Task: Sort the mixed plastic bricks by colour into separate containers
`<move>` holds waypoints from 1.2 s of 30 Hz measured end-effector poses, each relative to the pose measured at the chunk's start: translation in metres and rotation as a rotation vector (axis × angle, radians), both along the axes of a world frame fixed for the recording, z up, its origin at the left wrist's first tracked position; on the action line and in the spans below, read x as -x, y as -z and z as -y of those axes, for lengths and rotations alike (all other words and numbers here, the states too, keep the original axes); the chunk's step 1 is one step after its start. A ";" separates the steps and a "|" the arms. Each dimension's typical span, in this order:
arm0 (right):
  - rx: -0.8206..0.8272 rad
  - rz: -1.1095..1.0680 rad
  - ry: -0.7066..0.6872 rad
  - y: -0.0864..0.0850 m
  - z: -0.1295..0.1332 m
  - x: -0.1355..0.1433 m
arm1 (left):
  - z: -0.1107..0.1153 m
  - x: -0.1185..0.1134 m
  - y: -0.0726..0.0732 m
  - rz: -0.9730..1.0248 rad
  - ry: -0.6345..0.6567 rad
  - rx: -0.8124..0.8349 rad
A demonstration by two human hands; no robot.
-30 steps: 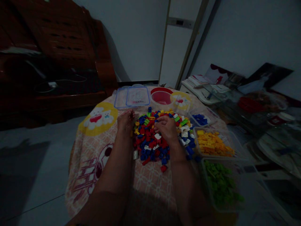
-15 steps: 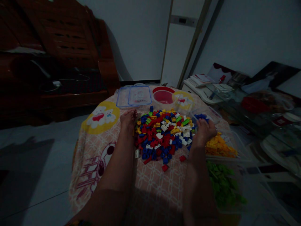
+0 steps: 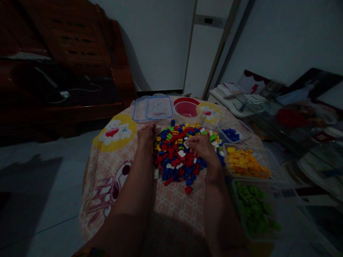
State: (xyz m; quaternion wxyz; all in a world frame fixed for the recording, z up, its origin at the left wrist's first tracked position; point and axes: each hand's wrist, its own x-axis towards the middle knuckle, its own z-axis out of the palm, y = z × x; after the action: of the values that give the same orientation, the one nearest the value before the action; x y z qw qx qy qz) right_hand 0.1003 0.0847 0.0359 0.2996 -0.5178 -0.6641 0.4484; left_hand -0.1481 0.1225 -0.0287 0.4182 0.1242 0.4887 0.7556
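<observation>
A mixed heap of toy building bricks [image 3: 175,162] in red, blue, yellow, white and green lies on the round table. My left hand [image 3: 146,132] rests at the heap's left edge, its fingers loosely curled and apart, with nothing visible in them. Over the heap's right half, my right hand [image 3: 202,147] pinches a white brick [image 3: 187,144] between thumb and fingertips; the brick still appears to be at the heap's surface. To the right stand clear boxes of sorted bricks: blue bricks [image 3: 230,135], yellow bricks [image 3: 248,163] and green bricks [image 3: 254,208].
Behind the heap are blue-rimmed clear lids [image 3: 152,109] and a red round tub [image 3: 187,109]. A patterned cloth [image 3: 177,210] covers the table. A glass-topped stand [image 3: 270,121] with papers and bags is at the right, a wooden bench [image 3: 93,103] at the left.
My right hand has moved left from over the blue-brick box to the heap and closed on a white brick. The blue bricks now show in full. My left hand has stayed put.
</observation>
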 end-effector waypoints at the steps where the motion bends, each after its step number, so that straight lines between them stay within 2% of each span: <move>1: -0.020 0.110 -0.095 -0.002 0.004 0.006 | 0.000 0.000 0.001 -0.008 0.000 0.008; 3: -0.114 0.324 -0.239 -0.005 0.010 0.020 | -0.001 0.001 0.002 -0.032 0.003 0.026; 5: -0.209 0.527 -0.324 -0.006 0.016 0.033 | -0.001 0.002 0.003 -0.047 0.005 0.030; 8: -0.278 0.795 -0.348 -0.003 0.023 0.048 | 0.000 0.001 0.002 -0.038 0.002 0.011; 10: -0.291 0.896 -0.361 -0.002 0.027 0.053 | 0.000 -0.001 0.000 -0.014 -0.007 0.016; 18: -0.313 0.951 -0.427 -0.003 0.035 0.058 | 0.002 -0.004 -0.004 0.020 -0.011 0.020; 24: -0.232 0.726 -0.432 -0.006 0.022 0.043 | 0.002 -0.003 -0.001 -0.030 0.012 0.001; 27: -0.136 0.437 -0.305 -0.001 0.012 0.030 | 0.000 -0.001 0.001 -0.041 0.015 0.030; 31: 0.036 -0.089 0.048 0.008 -0.002 0.012 | 0.001 0.000 0.002 -0.066 0.034 0.026; 36: -0.051 -0.624 0.564 0.018 -0.022 -0.017 | 0.003 -0.001 0.002 -0.045 0.028 0.017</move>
State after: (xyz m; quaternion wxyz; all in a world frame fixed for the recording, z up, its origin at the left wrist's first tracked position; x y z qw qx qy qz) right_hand 0.1176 0.1065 0.0174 0.6100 -0.5111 -0.3847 0.4677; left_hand -0.1471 0.1198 -0.0307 0.4186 0.1445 0.5025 0.7426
